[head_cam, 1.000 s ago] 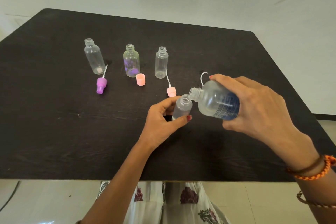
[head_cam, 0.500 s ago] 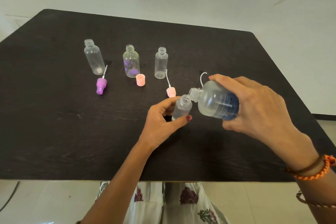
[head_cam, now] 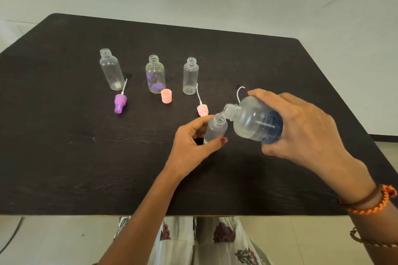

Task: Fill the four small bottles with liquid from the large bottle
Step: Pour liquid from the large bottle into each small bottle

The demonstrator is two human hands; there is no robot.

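- We judge the task to be at its first fill: three small bottles stand open and look empty of liquid, well beyond our fingers, and only the fourth is under the pour.
- Farthest left of our left hand, the left small bottle point(head_cam: 111, 70) stands upright on the desk point(head_cam: 64, 157), uncapped, with a pale scrap at its bottom; a purple spray cap point(head_cam: 120, 104) lies just in front of it.
- Next, the middle small bottle point(head_cam: 155, 74) has purple marks on its wall; we cannot tell if they are residue or print. A pink cap point(head_cam: 166, 96) sits touching its base.
- The right small bottle point(head_cam: 190, 76) stands clear and open, beyond our left hand; a pink spray cap point(head_cam: 202, 109) lies just past our left fingertips.
- Our left hand point(head_cam: 193, 146) holds the fourth small bottle point(head_cam: 215, 128), thumb and fingers curled round it, tilted slightly; how much liquid it holds we cannot tell.
- Our right hand point(head_cam: 301, 129) grips the large bottle point(head_cam: 256, 121), tipped with its mouth touching the fourth bottle's opening; clear liquid shows inside.
- Left to do, by our reckoning: finish this one, then the other three.
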